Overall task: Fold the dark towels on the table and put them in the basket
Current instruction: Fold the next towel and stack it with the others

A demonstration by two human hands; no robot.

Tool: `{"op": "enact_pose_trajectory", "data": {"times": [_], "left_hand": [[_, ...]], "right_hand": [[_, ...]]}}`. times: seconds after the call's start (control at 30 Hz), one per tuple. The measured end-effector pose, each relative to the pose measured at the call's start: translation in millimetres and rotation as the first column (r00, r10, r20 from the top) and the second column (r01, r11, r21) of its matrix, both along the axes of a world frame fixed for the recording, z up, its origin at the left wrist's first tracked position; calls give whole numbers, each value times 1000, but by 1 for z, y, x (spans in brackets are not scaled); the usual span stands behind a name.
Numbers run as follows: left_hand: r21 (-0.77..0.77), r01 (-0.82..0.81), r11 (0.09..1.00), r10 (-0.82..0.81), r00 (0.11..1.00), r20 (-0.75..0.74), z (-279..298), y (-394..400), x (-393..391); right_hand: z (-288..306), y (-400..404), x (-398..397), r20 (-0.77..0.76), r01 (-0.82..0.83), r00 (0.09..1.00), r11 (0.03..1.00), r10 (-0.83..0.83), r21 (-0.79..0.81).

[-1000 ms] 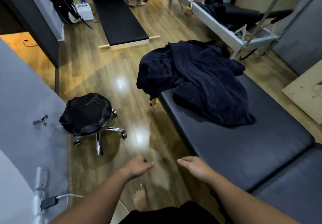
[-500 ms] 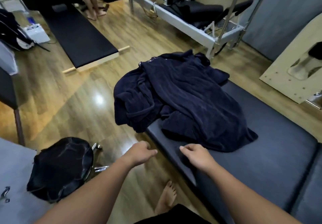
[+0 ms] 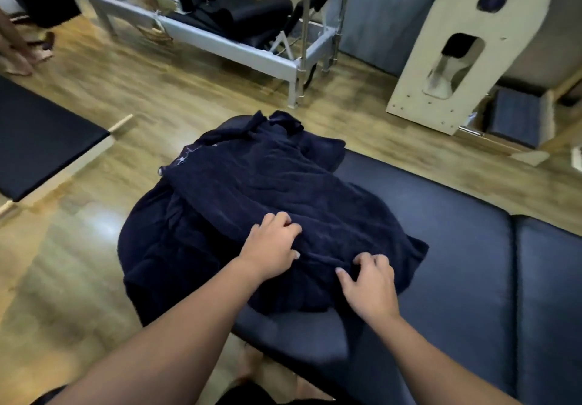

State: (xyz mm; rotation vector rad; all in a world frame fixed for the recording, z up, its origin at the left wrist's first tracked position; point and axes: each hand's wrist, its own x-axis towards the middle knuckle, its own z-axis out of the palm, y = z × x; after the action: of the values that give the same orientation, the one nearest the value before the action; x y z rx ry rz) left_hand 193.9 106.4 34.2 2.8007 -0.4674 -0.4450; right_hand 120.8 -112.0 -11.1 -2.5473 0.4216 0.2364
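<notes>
Head view. A heap of dark towels (image 3: 252, 203) lies rumpled at the centre of the frame, on the near-left end of a padded table (image 3: 441, 263) that runs toward the right edge; part of the heap hangs over the table's left side toward the wood floor (image 3: 78, 247).

Left hand (image 3: 271, 250), centre frame: on top of the heap, palm down, fingers bent with tips pressed into the cloth. Whether it has cloth pinched I cannot tell.

Right hand (image 3: 368, 281), just right of and below the left: also on the heap near its lower edge, fingers spread and curled, tips touching the cloth. Grip not clear either.

Both forearms come in from the bottom edge. The two hands are near each other, not touching.

Upper centre: a metal-framed exercise machine (image 3: 220, 26) with black pads. Upper right: a pale wooden arched panel (image 3: 419, 86) with cut-outs. Left edge: a low black mat platform (image 3: 41, 140). Frame is somewhat motion-blurred.
</notes>
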Motion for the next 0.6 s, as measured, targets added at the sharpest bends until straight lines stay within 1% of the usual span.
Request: {"op": "enact_pose_trajectory", "data": {"times": [0.1,0.17,0.2,0.27,0.3,0.33,0.37,0.4,0.43,0.47,0.5,0.53,0.57,0.6], "left_hand": [[12,144,990,-144,990,3,3,-6,33],[37,221,975,-221,975,-9,12,-7,56],[21,254,967,-253,966,-49,17,-8,67],[-58,291,955,-296,949,-105,25,-11,85],[-106,299,948,-309,947,-93,27,-13,94],[-148,307,940,-319,945,-64,27,-17,102],[-178,323,929,-333,943,-26,27,-24,109],[-197,345,918,-351,936,2,24,-30,115],[-204,384,901,-389,921,16,21,-41,121],[-198,430,881,-436,900,13,18,-52,126],[-185,480,858,-488,873,4,14,-66,129],[-166,531,831,-539,842,-3,9,-81,131],[-138,580,803,-587,810,-6,6,-95,131],[-101,624,775,-628,778,-7,3,-110,130]], "right_hand": [[-6,0,-2,-5,-38,999,999,38,-31],[0,3,8,64,42,997,998,-39,-37],[8,8,15,110,106,988,994,-104,-12],[23,18,31,180,204,961,977,-212,60],[29,25,38,210,208,952,974,-222,85],[34,31,43,248,165,952,983,-180,82],[37,36,46,273,89,957,994,-102,61],[38,40,46,264,6,964,1000,-12,25],[37,42,42,246,-41,969,999,37,12],[35,42,36,230,-38,973,998,27,43],[33,41,30,216,31,975,994,-54,106],[33,40,22,213,149,960,974,-185,172],[30,37,15,201,295,921,934,-334,201],[25,32,7,170,443,868,882,-466,159]]}}
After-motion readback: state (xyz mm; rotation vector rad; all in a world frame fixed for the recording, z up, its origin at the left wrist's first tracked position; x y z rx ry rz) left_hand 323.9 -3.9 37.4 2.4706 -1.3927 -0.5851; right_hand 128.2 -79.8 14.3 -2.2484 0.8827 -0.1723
